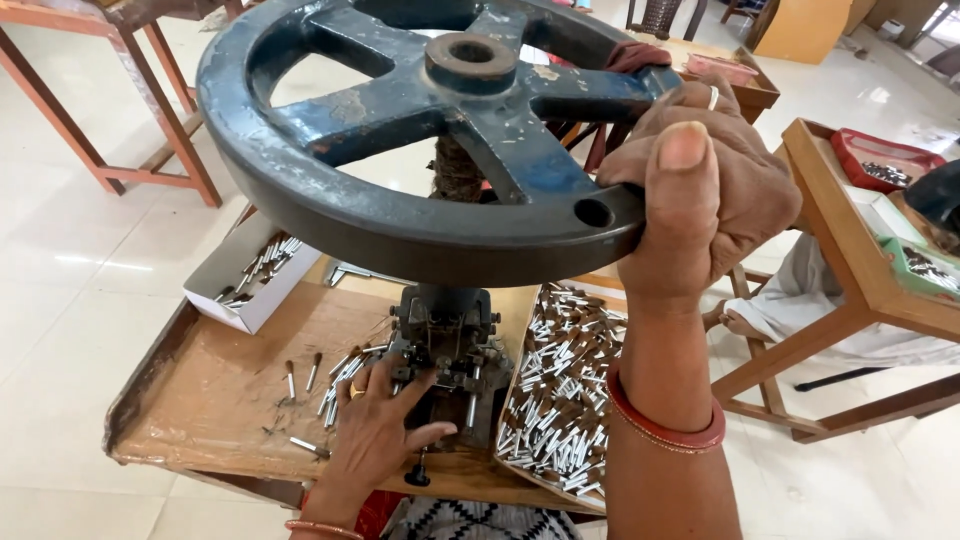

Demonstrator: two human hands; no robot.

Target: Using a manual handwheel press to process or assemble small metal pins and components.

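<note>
My right hand [700,190] grips the rim of a large dark blue iron handwheel [400,215] that fills the top of the view, thumb up along the edge. Below it, my left hand [375,430] rests at the base of the small dark press [445,345] on the wooden bench, fingers touching the tooling; whether it pinches a piece I cannot tell. Small white-and-brown metal pins [335,375] lie scattered just left of the press.
A tray heaped with pins [560,395] sits right of the press. A white box of pins [250,275] stands at the bench's back left. Another wooden table [850,270] with coloured trays is at the right, where a seated person's foot [735,322] shows.
</note>
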